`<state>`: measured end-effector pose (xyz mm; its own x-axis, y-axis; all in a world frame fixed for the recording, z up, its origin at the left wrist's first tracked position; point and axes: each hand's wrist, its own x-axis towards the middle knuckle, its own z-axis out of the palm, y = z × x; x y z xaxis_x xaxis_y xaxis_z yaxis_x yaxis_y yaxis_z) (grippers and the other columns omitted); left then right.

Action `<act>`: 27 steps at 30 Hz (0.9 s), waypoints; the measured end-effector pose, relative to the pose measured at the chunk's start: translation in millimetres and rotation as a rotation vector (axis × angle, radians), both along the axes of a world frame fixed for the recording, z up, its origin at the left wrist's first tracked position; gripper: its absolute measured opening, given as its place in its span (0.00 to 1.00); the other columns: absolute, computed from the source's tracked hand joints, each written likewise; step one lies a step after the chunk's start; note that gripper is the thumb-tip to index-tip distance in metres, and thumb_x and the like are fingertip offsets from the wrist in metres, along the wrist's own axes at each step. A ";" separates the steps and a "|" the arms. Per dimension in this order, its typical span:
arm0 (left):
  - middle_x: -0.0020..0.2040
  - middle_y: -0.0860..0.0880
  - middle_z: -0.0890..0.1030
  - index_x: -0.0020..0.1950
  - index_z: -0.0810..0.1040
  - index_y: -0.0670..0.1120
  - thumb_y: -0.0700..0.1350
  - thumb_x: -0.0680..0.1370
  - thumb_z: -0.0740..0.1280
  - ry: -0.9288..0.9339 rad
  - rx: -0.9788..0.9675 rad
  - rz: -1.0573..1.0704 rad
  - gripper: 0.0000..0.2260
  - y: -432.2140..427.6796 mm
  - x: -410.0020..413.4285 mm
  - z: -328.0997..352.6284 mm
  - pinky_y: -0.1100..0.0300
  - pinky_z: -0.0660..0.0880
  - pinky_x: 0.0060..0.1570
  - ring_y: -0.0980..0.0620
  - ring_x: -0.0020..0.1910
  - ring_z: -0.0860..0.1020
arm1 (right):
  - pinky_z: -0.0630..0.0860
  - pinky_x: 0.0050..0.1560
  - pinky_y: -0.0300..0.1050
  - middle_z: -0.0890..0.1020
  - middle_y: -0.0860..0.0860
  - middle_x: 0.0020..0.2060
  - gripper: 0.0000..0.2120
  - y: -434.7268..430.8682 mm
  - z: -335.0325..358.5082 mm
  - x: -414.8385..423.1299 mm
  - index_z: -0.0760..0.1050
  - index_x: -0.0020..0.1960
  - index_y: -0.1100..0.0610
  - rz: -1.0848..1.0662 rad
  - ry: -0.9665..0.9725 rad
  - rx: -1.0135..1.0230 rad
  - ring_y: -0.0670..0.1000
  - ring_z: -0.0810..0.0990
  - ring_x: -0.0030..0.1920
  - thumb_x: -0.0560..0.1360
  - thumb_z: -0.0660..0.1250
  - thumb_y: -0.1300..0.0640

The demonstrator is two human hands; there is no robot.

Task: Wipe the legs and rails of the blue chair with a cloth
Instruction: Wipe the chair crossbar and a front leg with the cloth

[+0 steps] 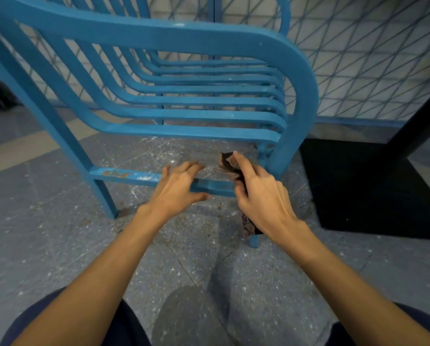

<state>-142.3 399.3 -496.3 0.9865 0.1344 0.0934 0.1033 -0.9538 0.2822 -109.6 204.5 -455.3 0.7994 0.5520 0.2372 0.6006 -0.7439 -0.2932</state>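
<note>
Both hands at the lower rail (124, 176) of the blue chair (184, 78), cloth (230, 166) in the right.

Chair fills 12 o'clock, on the speckled floor (46, 233). Left hand (177, 187) sits on the rail just past centre, fingers spread, thumb under the bar. Right hand (261, 196) at 2 o'clock of it, fingers closed around the dark bunched cloth, which is against the rail's right end beside the leg (282, 156); a tail hangs below the wrist. Rust patch shows on the rail at 9 o'clock.

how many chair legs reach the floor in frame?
2. Left leg meets the floor left of the left hand. Right leg foot shows below the right hand holding the cloth. Far legs may be hidden.
</note>
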 end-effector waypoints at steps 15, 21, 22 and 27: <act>0.55 0.51 0.80 0.59 0.78 0.50 0.56 0.71 0.72 -0.075 -0.172 -0.004 0.20 48.3 -4.6 -19.0 0.46 0.68 0.64 0.49 0.54 0.78 | 0.75 0.48 0.56 0.75 0.59 0.62 0.22 25.2 -25.0 3.6 0.60 0.73 0.60 -0.268 0.101 -0.231 0.65 0.79 0.52 0.80 0.55 0.56; 0.50 0.52 0.78 0.56 0.79 0.48 0.54 0.72 0.72 -0.182 -0.257 0.010 0.17 52.9 -7.6 -31.8 0.51 0.67 0.62 0.50 0.50 0.76 | 0.75 0.49 0.58 0.78 0.62 0.58 0.19 35.0 -32.3 -7.6 0.65 0.69 0.59 -0.231 0.193 0.046 0.66 0.78 0.52 0.79 0.55 0.58; 0.50 0.53 0.77 0.57 0.79 0.48 0.54 0.72 0.72 -0.192 -0.256 0.016 0.17 51.5 -7.8 -33.9 0.52 0.66 0.62 0.51 0.50 0.75 | 0.75 0.50 0.59 0.75 0.62 0.63 0.21 34.5 -33.9 -12.6 0.63 0.71 0.58 -0.191 0.216 0.054 0.66 0.78 0.53 0.79 0.55 0.58; 0.51 0.50 0.77 0.59 0.77 0.48 0.55 0.74 0.69 -0.215 -0.255 0.008 0.17 53.0 -8.1 -40.0 0.54 0.58 0.67 0.49 0.53 0.75 | 0.75 0.48 0.57 0.73 0.59 0.66 0.20 26.9 -25.3 -19.1 0.64 0.70 0.58 -0.162 0.140 -0.161 0.66 0.78 0.53 0.79 0.56 0.58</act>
<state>-150.4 452.3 -536.3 0.9468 0.1877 0.2613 0.0226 -0.8490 0.5278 -128.7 231.3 -480.6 0.8993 0.4356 0.0376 0.4317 -0.8708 -0.2352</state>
